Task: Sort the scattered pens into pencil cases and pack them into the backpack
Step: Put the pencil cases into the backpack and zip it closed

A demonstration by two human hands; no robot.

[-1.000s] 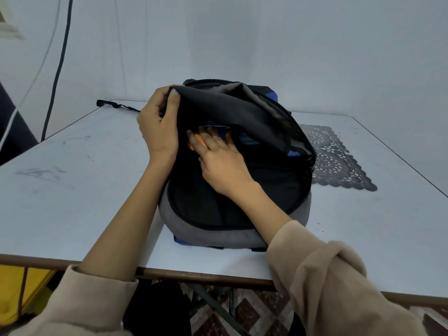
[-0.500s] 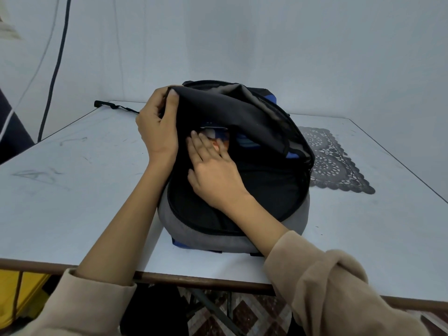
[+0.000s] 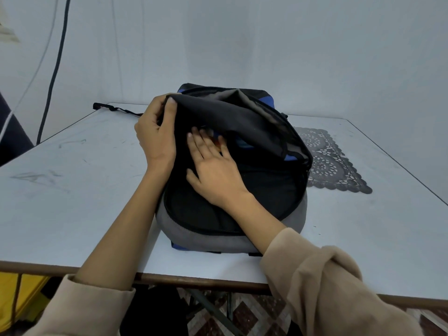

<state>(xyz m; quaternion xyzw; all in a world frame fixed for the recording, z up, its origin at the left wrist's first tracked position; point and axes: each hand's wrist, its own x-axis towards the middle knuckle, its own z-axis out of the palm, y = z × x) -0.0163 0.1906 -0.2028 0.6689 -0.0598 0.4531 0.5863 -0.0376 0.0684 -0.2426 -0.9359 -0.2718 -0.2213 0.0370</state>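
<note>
Backpack (image 3: 232, 122): black flap and lining, grey band along near edge, blue patches at far corner and under base. Orange and blue glimpses inside opening, too hidden to identify. Strap (image 3: 114, 109): black. Table (image 3: 72, 190): pale grey-white, dark scuff marks, brown front edge. Lace mat (image 3: 327, 161): dark grey, round openwork pattern, scalloped border. Sleeves (image 3: 327, 287): beige. Cable (image 3: 55, 69): black. Wall (image 3: 242, 44): plain whitish. Floor (image 3: 242, 314): brown-and-white diamond tiles.

One head-worn view looks forward and down, close over the backpack (image 3: 230, 151) on the table (image 3: 72, 190)
</note>
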